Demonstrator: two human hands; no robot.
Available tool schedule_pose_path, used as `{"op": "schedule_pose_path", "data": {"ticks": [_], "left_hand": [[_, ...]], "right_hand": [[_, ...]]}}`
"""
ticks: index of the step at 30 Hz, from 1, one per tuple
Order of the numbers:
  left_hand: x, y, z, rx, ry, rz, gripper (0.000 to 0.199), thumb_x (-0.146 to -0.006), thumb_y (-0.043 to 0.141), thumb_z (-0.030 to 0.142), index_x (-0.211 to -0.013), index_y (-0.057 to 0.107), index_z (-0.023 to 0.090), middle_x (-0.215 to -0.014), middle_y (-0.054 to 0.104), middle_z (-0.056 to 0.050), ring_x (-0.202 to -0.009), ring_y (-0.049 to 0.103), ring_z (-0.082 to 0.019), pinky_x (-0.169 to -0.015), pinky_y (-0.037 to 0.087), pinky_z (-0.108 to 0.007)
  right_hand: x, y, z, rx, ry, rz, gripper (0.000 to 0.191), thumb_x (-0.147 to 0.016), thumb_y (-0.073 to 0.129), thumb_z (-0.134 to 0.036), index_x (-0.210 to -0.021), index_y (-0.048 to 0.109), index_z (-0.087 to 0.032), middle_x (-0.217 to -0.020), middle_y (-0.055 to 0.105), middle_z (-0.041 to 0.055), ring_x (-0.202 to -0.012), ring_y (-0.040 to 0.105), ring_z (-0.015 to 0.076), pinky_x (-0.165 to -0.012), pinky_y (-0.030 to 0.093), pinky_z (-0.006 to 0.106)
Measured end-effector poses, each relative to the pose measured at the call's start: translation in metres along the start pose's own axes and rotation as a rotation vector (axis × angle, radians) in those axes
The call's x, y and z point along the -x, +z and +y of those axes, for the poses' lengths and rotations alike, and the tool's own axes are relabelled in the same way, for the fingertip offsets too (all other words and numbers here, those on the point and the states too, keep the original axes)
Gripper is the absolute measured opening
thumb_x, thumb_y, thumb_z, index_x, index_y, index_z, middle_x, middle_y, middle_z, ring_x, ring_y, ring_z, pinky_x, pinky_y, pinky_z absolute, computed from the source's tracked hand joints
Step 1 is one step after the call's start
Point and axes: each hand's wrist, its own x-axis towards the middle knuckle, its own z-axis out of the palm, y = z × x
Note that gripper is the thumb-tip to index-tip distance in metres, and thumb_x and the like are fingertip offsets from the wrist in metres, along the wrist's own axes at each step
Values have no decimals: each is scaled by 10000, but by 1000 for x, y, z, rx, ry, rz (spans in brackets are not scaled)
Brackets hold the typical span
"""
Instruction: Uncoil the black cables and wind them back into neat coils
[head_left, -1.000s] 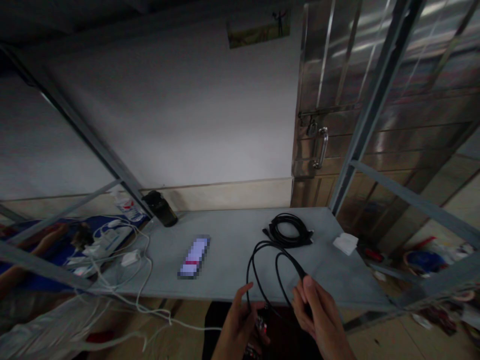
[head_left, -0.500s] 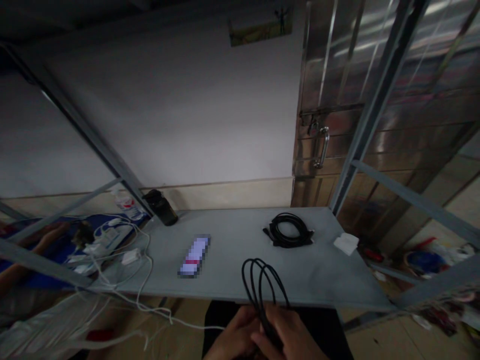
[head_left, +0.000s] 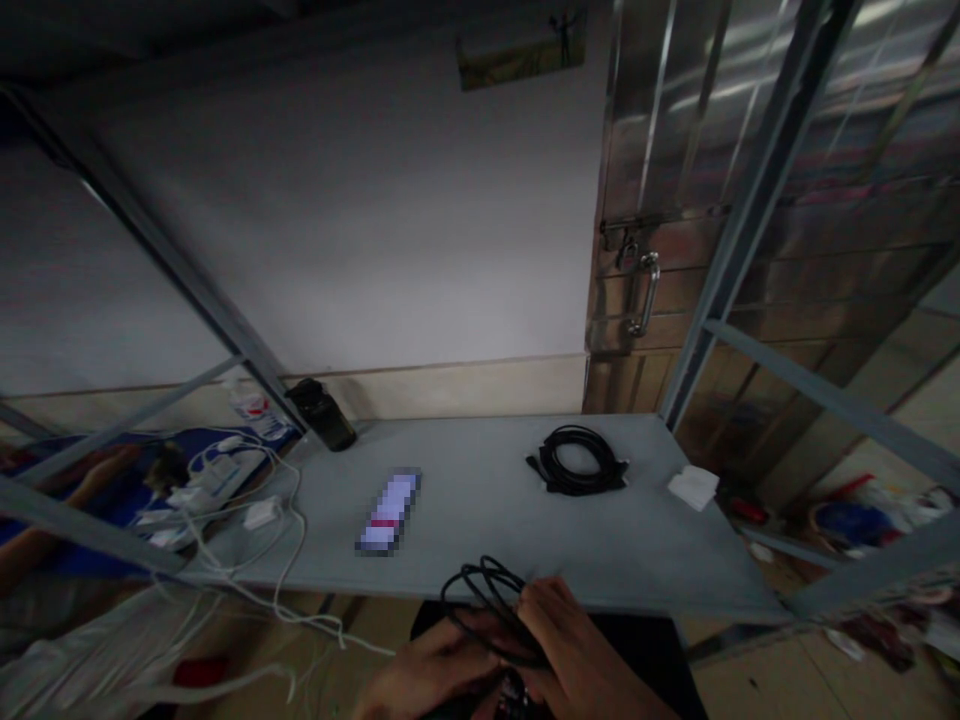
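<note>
Loops of thin black cable point(head_left: 480, 590) rise from between my two hands, at the front edge of the grey table point(head_left: 600, 570). My left hand point(head_left: 442, 660) is closed around the lower part of the loops. Fingers bent, my right hand point(head_left: 562, 640) grips the same cable on its right side. Something dark and shiny, too unclear to name, shows below between the palms. A second black cable, wound in a coil point(head_left: 579, 460), lies at the back right of the table. The phone point(head_left: 388, 512), its screen lit, lies left of centre.
A dark bottle point(head_left: 322, 415) stands at the back left. White cables and a power strip point(head_left: 217, 480) spread over the left end. A white paper point(head_left: 694, 487) lies at the right edge. Metal frame posts point(head_left: 750, 240) flank the table. Another person's arm point(head_left: 67, 505) is at far left.
The cable loops have tipped over to the left and sit lower. My right hand has moved up slightly along them, and my left hand has shifted left.
</note>
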Motion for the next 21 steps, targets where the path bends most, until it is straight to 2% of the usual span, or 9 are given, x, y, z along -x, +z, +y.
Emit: {"op": "schedule_pose_path", "data": {"ticks": [2,4,7,10,12,16,18,19,21], "left_hand": [[6,-10,11,-211,-94,-211,373,-778,1000,411,-1039,892,167,-903,807,-147,-690,715,-200,-638,504,-268],[11,-19,24,-366,-98,-300,432,-842,941,483,-1159,889,193,-907,816,-142,-634,633,-153,-596,439,-245],[12,-29,37,-439,34,-221,446,-891,885,539,-1196,890,214,-804,800,-113,-578,542,-122,-568,372,-234],[7,-29,39,-447,148,-86,432,-911,875,542,-1182,892,206,-828,805,-110,-686,638,-169,-630,422,-242],[2,-27,35,-436,199,15,401,-912,884,517,-1159,892,201,-840,802,-101,-766,673,-194,-692,460,-249],[-7,-28,24,-450,266,110,360,-934,859,513,-1134,887,215,-839,789,-67,-792,676,-200,-749,498,-256],[-8,-28,19,-466,284,128,349,-918,881,465,-1186,878,240,-1013,820,-88,-924,725,-234,-849,542,-280],[-8,-27,19,-459,297,142,390,-877,923,417,-1226,870,250,-1154,820,-108,-1051,736,-262,-940,551,-298],[-7,-22,20,-420,307,157,575,-747,1018,291,-1296,851,256,-1409,755,-140,-1325,670,-311,-1127,501,-315]], "right_hand": [[1,0,3,-69,61,-3,352,-957,651,-125,-1293,731,-190,-1369,719,150,-1333,639,358,-1223,467,484],[4,-2,4,-213,158,-5,335,-1069,629,-300,-1375,742,-225,-1400,724,147,-1352,649,354,-1200,487,451],[10,-4,5,-452,289,-2,562,-1098,617,-596,-1553,675,-270,-1582,639,128,-1508,555,351,-1290,396,442],[11,-3,4,-599,381,13,729,-1064,589,-751,-1578,662,-239,-1634,593,131,-1568,487,357,-1344,309,476],[10,-2,4,-666,409,-6,777,-1042,612,-775,-1592,650,-227,-1639,587,131,-1567,487,358,-1344,306,491],[6,-4,3,-719,293,-30,712,-1033,721,-669,-1618,628,-274,-1633,593,98,-1574,473,337,-1355,275,470],[4,-2,4,-735,306,-16,649,-1039,715,-669,-1548,691,-266,-1376,748,100,-1348,658,306,-1234,448,422],[4,-1,5,-755,349,-29,649,-1044,691,-697,-1524,704,-260,-1185,789,84,-1136,731,268,-1086,549,375],[1,1,6,-821,453,-75,707,-1038,645,-769,-1518,693,-251,-871,733,18,-719,655,166,-714,557,251]]}}
